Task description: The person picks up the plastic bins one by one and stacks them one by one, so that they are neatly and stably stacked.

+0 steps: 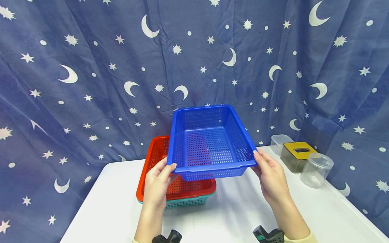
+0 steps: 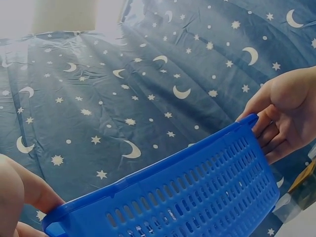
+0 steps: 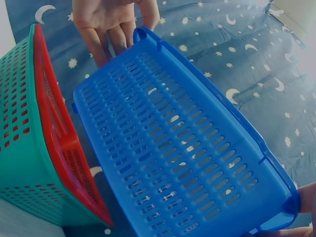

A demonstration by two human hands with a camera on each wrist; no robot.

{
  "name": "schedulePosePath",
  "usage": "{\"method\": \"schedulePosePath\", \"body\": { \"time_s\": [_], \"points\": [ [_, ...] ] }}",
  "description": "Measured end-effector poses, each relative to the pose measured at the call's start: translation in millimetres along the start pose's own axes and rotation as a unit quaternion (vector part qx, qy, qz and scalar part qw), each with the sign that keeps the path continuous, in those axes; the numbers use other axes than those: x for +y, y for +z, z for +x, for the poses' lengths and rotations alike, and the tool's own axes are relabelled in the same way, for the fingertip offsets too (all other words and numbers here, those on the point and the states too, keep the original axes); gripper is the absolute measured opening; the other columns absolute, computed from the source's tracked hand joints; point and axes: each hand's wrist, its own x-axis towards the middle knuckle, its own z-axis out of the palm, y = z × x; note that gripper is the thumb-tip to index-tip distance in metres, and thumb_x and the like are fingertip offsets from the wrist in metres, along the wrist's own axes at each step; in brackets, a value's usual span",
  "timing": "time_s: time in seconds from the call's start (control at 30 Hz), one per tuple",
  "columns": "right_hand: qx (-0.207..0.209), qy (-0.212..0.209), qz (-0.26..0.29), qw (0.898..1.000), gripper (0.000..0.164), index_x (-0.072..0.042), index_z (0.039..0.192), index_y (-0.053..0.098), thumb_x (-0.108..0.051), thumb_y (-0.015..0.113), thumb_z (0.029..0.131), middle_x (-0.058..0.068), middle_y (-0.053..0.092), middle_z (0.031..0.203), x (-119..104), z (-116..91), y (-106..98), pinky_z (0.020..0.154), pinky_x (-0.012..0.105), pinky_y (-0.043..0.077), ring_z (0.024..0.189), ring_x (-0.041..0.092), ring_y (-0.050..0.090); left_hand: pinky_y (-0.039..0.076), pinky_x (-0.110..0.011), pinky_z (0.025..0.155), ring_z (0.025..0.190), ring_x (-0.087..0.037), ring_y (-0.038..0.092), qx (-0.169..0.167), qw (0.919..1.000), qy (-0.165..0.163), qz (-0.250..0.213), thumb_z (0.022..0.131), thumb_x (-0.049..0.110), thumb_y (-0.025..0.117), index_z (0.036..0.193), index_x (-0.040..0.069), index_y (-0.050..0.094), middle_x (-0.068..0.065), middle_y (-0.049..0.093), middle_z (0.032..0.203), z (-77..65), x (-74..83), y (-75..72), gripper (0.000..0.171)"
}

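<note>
A blue plastic basket (image 1: 206, 145) with slotted sides is held up in the air, its inside facing me. My left hand (image 1: 156, 184) pinches the near left corner of its rim, thumb on top. At the near right corner, my right hand (image 1: 270, 173) grips the rim the same way. Behind and below the blue basket, a red basket (image 1: 146, 175) sits nested in a green basket (image 1: 188, 201) on the table; the blue one hides part of both. In the right wrist view, the blue basket's slotted underside (image 3: 168, 138) stands apart from the nested pair.
On the right of the white table (image 1: 231, 209) stand a clear lidded jar (image 1: 316, 170), a box with a yellow lid (image 1: 297, 157) and a small clear container (image 1: 280, 143). A blue curtain (image 1: 91, 101) with moons and stars hangs behind the table.
</note>
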Motion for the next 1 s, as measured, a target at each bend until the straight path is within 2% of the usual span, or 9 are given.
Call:
{"method": "schedulePosePath", "body": {
  "time_s": [0.17, 0.37, 0.63, 1.0],
  "points": [
    [-0.004, 0.001, 0.005, 1.000, 0.055, 0.019, 0.143, 0.042, -0.023, 0.053, 0.109, 0.009, 0.070, 0.119, 2, 1, 5, 0.098, 0.025, 0.050, 0.108, 0.016, 0.069, 0.054, -0.033, 0.096, 0.109, -0.026, 0.070, 0.004, 1.0000, -0.002, -0.003, 0.103, 0.013, 0.059, 0.140, -0.004, 0.059, -0.025, 0.062, 0.134, 0.0, 2.7, -4.9, 0.040],
    [-0.009, -0.003, -0.003, 1.000, 0.053, 0.017, 0.142, 0.046, -0.024, 0.054, 0.109, 0.014, 0.067, 0.123, 6, 1, 9, 0.100, 0.026, 0.050, 0.110, 0.016, 0.069, 0.055, -0.031, 0.095, 0.103, -0.019, 0.071, 0.009, 0.9998, -0.001, -0.015, 0.102, 0.009, 0.059, 0.139, -0.007, 0.058, -0.025, 0.063, 0.132, 2.1, 5.3, -10.1, 0.040],
    [-0.016, 0.001, -0.019, 1.000, 0.054, 0.015, 0.141, 0.047, -0.027, 0.053, 0.109, 0.019, 0.065, 0.126, 7, -2, 15, 0.100, 0.026, 0.049, 0.114, 0.021, 0.067, 0.055, -0.030, 0.093, 0.108, -0.029, 0.069, 0.015, 0.9998, 0.003, -0.007, 0.102, 0.007, 0.058, 0.137, -0.009, 0.058, -0.028, 0.062, 0.132, 3.2, 7.5, -16.9, 0.039],
    [-0.015, 0.004, -0.029, 0.999, 0.052, 0.012, 0.145, 0.047, -0.025, 0.053, 0.109, 0.032, 0.054, 0.139, 13, -3, 23, 0.101, 0.027, 0.048, 0.119, 0.026, 0.065, 0.055, -0.031, 0.093, 0.108, -0.027, 0.069, 0.020, 0.9998, 0.007, 0.003, 0.100, 0.002, 0.056, 0.136, -0.013, 0.057, -0.030, 0.059, 0.133, 2.8, 11.5, -25.8, 0.039]
  ]
}}
